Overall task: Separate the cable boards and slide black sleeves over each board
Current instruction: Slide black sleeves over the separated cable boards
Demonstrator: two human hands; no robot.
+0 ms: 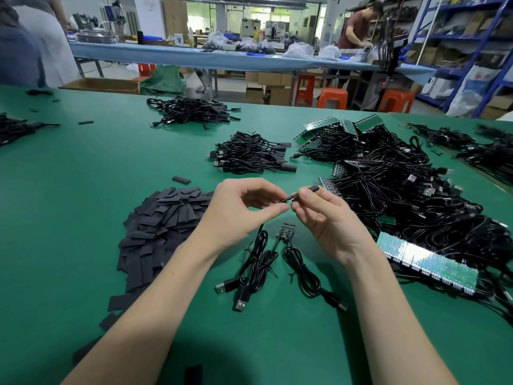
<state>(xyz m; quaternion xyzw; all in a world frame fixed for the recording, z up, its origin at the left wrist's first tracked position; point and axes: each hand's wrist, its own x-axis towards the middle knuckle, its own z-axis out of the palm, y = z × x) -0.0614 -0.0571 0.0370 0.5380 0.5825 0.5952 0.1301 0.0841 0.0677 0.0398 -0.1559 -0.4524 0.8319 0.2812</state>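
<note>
- A green mat-covered worktable [83, 168] sits in a workshop, with a long blue bench [166, 55] and orange plastic stools [332, 98] behind it.
- No writing can be read.
- The left hand [244, 209] and right hand [324, 218] pinch a narrow black sleeve [301, 193] above the table, its long axis rising to the right.
- A small dark cable board [286, 231] lies just below the hands.
- A heap of flat black sleeves [163, 223] lies to the left.

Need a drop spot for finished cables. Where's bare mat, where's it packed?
Bare green mat lies left of the sleeve pile, up to the far cable heap. Another bare patch sits near the front edge, right of the loose cables. Crowded: the right side, under the tangled cables and board strips, and under both hands.
</note>
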